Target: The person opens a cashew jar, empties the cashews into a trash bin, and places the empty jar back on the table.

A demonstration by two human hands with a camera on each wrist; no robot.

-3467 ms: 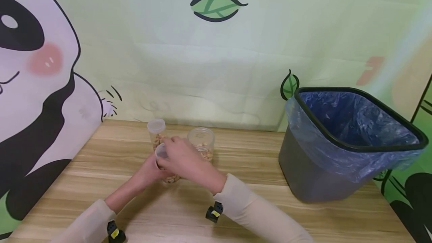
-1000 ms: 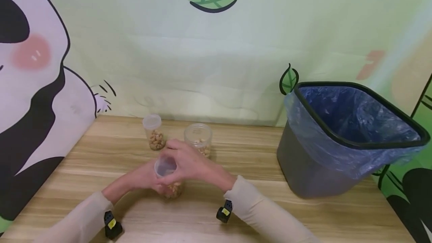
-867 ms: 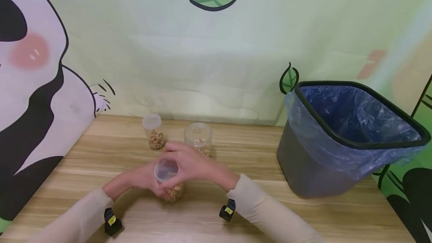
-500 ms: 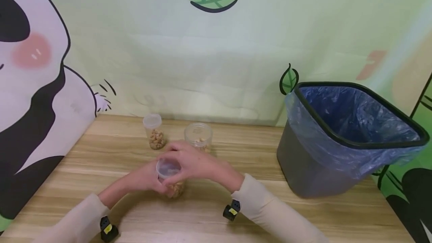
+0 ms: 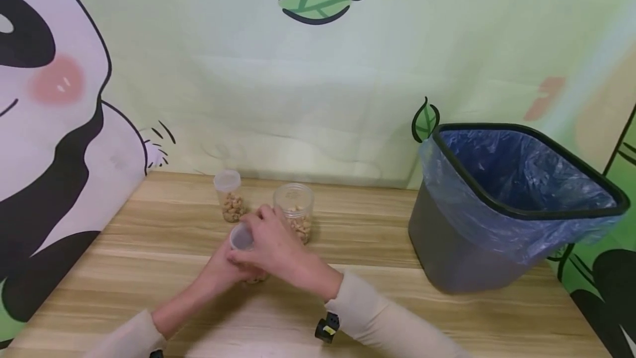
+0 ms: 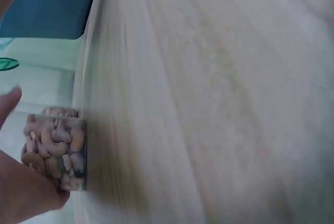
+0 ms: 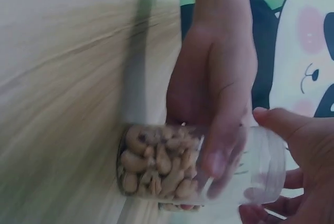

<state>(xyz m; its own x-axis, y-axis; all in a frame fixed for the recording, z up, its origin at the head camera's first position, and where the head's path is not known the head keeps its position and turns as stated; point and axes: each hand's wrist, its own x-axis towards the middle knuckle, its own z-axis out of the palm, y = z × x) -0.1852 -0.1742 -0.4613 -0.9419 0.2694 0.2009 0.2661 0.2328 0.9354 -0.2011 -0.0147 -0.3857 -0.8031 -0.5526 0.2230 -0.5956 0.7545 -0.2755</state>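
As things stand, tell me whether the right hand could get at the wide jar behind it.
Probably yes. The wide jar stands just beyond the right hand with nothing between them. But that hand grips the lid of the nut jar, which the left hand holds, so it would have to let go first.

Cream sleeves (image 5: 377, 319), black-yellow wrist clip (image 5: 327, 329)

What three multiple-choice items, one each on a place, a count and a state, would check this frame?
1. Where is the bin? A right of the jars; B left of the jars; C on the floor.
2. How many clear jars of nuts are there? A one; B two; C three.
3. The held jar is: A lying on its side; B gripped by both hands; C untouched.

A: it stands on the table, far right.
C: two stand behind.
B: left hand on body, right hand on lid.
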